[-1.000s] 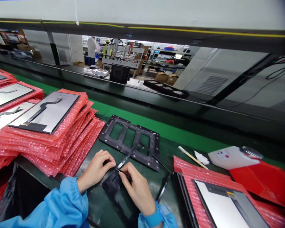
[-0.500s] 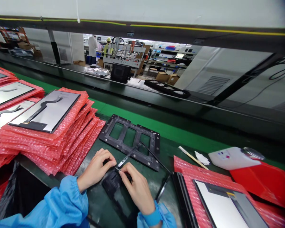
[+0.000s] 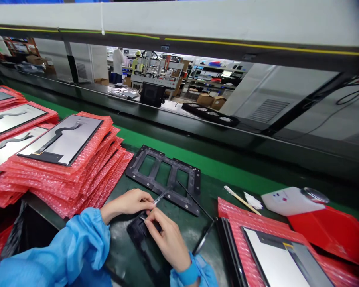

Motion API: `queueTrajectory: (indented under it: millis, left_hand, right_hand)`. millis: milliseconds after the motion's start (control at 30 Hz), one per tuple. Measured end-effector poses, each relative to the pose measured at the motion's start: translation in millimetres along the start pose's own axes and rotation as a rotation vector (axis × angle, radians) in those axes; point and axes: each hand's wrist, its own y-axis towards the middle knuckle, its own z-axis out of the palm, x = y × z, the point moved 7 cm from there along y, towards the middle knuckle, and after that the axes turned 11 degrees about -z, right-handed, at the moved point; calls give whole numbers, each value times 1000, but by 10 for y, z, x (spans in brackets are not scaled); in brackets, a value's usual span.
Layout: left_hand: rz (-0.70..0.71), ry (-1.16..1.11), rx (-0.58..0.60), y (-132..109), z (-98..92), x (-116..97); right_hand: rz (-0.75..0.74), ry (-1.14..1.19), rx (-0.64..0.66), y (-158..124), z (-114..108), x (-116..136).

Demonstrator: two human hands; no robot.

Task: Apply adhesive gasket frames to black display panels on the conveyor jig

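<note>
Left hand (image 3: 133,202): thumb and finger together at near end of pale strip (image 3: 160,197) (grip hidden; cannot tell). Right hand (image 3: 166,235): pinched on slim piece (image 3: 143,218). Strip points toward one o'clock, at black frame (image 3: 154,170) on counter (image 3: 116,251). Judged best: light pinch, wrists steady, strip unkinked. Ten o'clock: red bubble-wrap stack (image 3: 100,175).

Left hand (image 3: 133,202) fingertips at slim strip (image 3: 159,197), right hand (image 3: 169,239) beside; black frame (image 3: 172,175) beyond, red bubble-wrap stack (image 3: 91,175) left.
</note>
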Motion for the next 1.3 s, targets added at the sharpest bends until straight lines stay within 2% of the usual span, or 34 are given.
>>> queueTrajectory:
  millis: [167,267,367,500,700,1300]
  left_hand:
    - [-9,-46,78,75,33,96]
    - [-11,-77,98,65,26,117]
    - [-13,-108,114,54,12,101]
    - [-9,-141,133,48,1,83]
    - [5,-207,176,35,5,66]
    - [-16,-246,190,19,4,60]
  right_hand:
    - [19,210,-25,8,-47,52]
    - [40,335,-63,12,-159,89]
    - [48,363,-108,15,-285,75]
    - [56,198,-137,11,-337,-2]
    - [15,-53,-53,2,-159,-8]
    - [-44,-246,-58,-21,-104,34]
